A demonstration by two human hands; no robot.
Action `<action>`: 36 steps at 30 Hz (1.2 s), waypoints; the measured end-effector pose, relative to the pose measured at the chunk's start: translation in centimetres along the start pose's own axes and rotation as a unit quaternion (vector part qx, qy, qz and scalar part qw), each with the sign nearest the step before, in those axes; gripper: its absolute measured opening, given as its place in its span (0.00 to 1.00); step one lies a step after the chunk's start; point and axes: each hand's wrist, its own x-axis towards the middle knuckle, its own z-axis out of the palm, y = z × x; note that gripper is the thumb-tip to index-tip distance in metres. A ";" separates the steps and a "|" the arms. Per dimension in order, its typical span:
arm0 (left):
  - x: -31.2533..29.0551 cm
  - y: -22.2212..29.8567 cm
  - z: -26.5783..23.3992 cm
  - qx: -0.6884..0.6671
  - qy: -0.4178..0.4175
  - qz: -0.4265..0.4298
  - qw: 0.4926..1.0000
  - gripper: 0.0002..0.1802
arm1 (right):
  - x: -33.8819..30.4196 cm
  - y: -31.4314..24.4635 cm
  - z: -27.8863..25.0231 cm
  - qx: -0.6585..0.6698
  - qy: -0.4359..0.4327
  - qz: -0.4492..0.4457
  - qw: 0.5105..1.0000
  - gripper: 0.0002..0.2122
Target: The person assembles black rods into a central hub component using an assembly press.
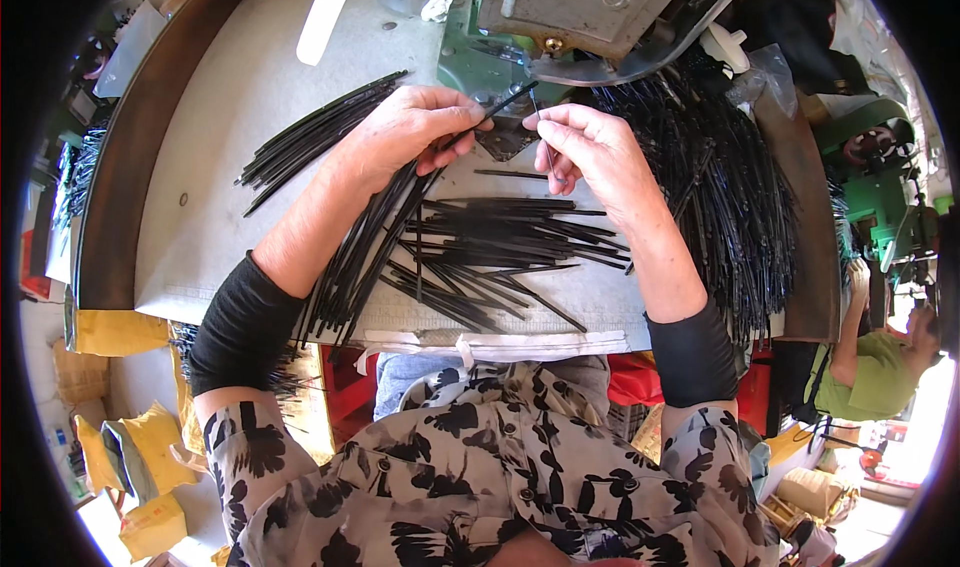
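My left hand is closed on a thin black rod, which points up and to the right toward the machine. My right hand pinches a thin, wire-like metal piece between thumb and fingers, close to the rod's tip. Whether the two pieces touch is too small to tell. Below my left hand, a bundle of black rods slants toward the table's front edge. More black rods lie crosswise in front of me, and another bunch rests to the left of my left wrist.
A machine with a green base and a worn metal cover stands just beyond my hands. A large heap of glossy black rods fills the table's right side. A raised brown rim borders the pale tabletop. Another person sits far right.
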 end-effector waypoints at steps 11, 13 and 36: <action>0.1 0.1 -0.4 0.017 0.018 0.027 0.999 0.16 | 0.3 -0.4 0.1 0.029 -0.015 -0.004 0.999 0.12; 0.2 0.1 -0.3 0.017 0.023 0.030 0.999 0.16 | 0.4 -0.4 0.1 0.035 -0.018 -0.009 0.999 0.13; 0.5 0.4 -0.8 0.026 0.032 0.030 0.999 0.18 | 0.6 -0.3 0.4 0.056 -0.001 0.006 0.998 0.12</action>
